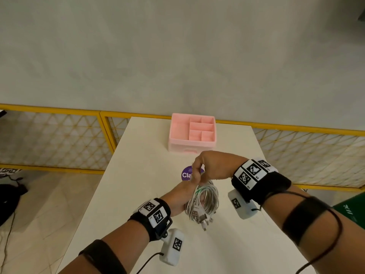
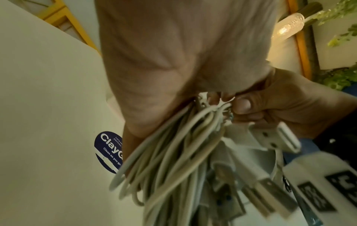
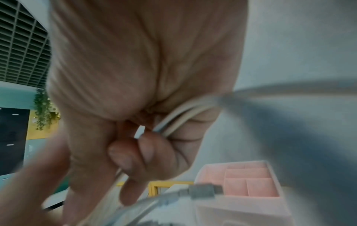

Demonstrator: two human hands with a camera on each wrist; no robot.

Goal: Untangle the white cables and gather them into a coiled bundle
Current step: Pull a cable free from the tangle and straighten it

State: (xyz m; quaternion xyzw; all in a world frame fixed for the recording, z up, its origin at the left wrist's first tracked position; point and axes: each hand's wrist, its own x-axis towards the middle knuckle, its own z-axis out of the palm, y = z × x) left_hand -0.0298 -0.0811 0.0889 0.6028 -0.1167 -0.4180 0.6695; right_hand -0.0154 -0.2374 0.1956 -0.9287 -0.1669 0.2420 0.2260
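A coiled bundle of white cables (image 1: pixel 203 202) hangs just above the white table (image 1: pixel 138 175), its USB plugs (image 1: pixel 201 219) dangling at the near end. My left hand (image 1: pixel 183 194) grips the coil from the left side, and in the left wrist view the cables (image 2: pixel 173 160) run out of its palm with plugs (image 2: pixel 270 137) beside them. My right hand (image 1: pixel 199 171) comes down from above and pinches cable strands (image 3: pixel 173 122) at the top of the coil, right against the left hand's fingers. A metal plug (image 3: pixel 204 191) shows blurred close to the right wrist camera.
A pink compartment organiser (image 1: pixel 192 132) stands at the far end of the table. A round purple sticker (image 1: pixel 187 174) lies on the table under my hands. Yellow mesh fencing (image 1: pixel 59 135) runs behind and beside the table; floor lies to the left.
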